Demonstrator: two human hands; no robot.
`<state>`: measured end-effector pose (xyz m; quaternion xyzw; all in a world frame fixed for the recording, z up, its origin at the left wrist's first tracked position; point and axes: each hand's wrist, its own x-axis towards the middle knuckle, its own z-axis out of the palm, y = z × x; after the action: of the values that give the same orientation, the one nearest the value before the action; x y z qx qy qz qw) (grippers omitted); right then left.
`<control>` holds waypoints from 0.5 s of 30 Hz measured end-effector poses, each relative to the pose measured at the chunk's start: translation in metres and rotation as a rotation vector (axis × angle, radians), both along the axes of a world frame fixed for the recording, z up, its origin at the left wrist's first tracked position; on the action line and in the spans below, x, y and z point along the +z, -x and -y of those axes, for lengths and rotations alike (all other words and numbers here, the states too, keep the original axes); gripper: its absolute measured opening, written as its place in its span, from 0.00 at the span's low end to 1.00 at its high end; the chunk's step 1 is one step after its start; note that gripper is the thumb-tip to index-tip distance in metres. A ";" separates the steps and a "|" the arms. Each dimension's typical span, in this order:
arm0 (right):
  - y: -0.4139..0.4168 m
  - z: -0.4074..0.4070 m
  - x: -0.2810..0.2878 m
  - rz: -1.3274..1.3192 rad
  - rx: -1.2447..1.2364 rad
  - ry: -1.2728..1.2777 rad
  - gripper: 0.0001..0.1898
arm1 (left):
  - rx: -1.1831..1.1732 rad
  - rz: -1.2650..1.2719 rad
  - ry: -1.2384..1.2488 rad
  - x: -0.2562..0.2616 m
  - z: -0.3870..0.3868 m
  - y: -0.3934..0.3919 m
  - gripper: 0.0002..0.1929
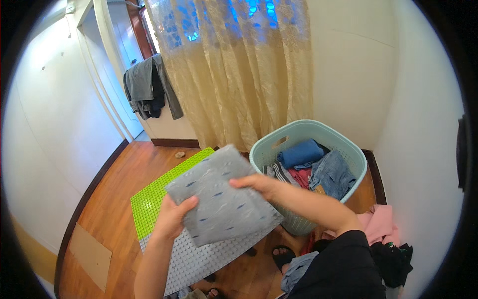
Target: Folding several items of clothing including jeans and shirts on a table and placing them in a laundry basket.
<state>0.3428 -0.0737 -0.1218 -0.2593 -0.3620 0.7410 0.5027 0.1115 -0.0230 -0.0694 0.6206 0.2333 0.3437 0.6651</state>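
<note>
Between both hands I hold a folded grey cloth (220, 209) with small dark blue marks, raised above a small table topped with studded building plates. My left hand (173, 216) grips its left edge, thumb on top and fingers hidden beneath. On the upper right edge, my right hand (255, 183) has its thumb over the cloth, the other fingers mostly out of sight. Below the cloth, the tabletop shows a lime green plate (149, 209) at the far left and a grey plate (186, 265) nearer me.
A pale green plastic basket (353, 147) holds rolled and folded clothes, including blue denim (332, 175). Pink cloth (381, 226) and black cloth (392, 261) lie at right. A beige curtain (242, 93) hangs behind. Grey trousers (143, 82) drape over a ledge. A flat brown panel (91, 256) lies left.
</note>
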 end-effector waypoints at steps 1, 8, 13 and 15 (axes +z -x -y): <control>-0.013 0.011 0.014 0.120 -0.124 -0.014 0.29 | -0.021 0.031 0.039 -0.006 0.003 -0.013 0.27; -0.131 0.067 0.076 0.680 -0.657 -0.059 0.29 | -0.206 0.206 0.305 -0.032 0.031 -0.138 0.27; -0.198 0.096 -0.009 1.054 -0.487 0.208 0.35 | -0.106 -0.246 0.270 -0.051 0.054 -0.154 0.27; -0.241 0.096 -0.097 1.507 0.162 0.776 0.42 | -0.163 -0.258 0.202 -0.061 0.051 -0.143 0.25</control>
<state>0.5835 -0.1694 -0.2186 -0.8106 -0.3378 0.4755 -0.0519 0.2549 -0.0736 -0.1306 0.6064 0.2988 0.1810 0.7143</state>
